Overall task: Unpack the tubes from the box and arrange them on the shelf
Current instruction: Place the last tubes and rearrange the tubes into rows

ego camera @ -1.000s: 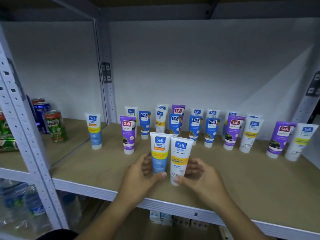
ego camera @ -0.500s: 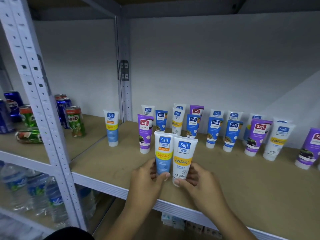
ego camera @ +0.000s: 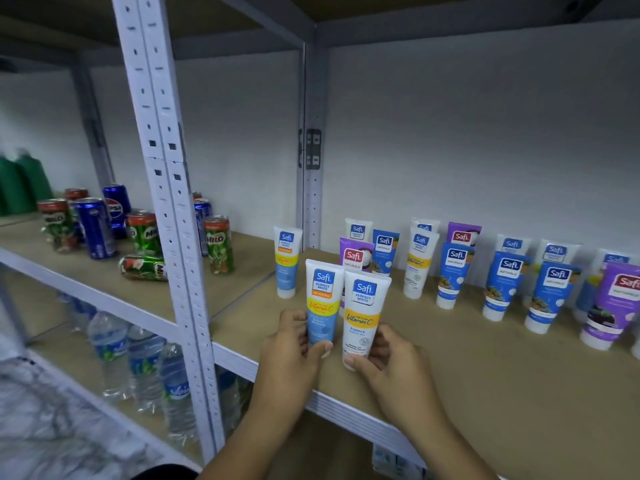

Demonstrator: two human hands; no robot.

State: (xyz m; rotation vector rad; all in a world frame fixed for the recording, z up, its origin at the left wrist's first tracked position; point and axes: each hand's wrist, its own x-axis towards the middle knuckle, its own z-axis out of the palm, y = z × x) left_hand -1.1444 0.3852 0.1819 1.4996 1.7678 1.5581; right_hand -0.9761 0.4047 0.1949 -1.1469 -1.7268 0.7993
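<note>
Two Safi tubes stand cap-down side by side near the front edge of the wooden shelf (ego camera: 485, 368). My left hand (ego camera: 291, 355) grips the blue-bodied tube (ego camera: 322, 299) at its base, thumb in front. My right hand (ego camera: 391, 358) grips the white tube (ego camera: 363, 313) the same way. Behind them several more tubes stand in loose rows: a blue one (ego camera: 286, 261) at the left, a purple one (ego camera: 355, 256) partly hidden, blue and white ones in the middle, a purple one (ego camera: 613, 303) at the right. The box is out of view.
A grey perforated upright (ego camera: 169, 216) stands left of my hands. Beyond it the neighbouring shelf holds Milo and Pepsi cans (ego camera: 143, 233), one lying on its side, and green bottles (ego camera: 20, 185). Water bottles (ego camera: 142, 365) fill the shelf below.
The view has swung left and come closer, bringing more of the can shelf into sight. Both hands keep hold of the same two tubes, which stay near the shelf's front edge.
</note>
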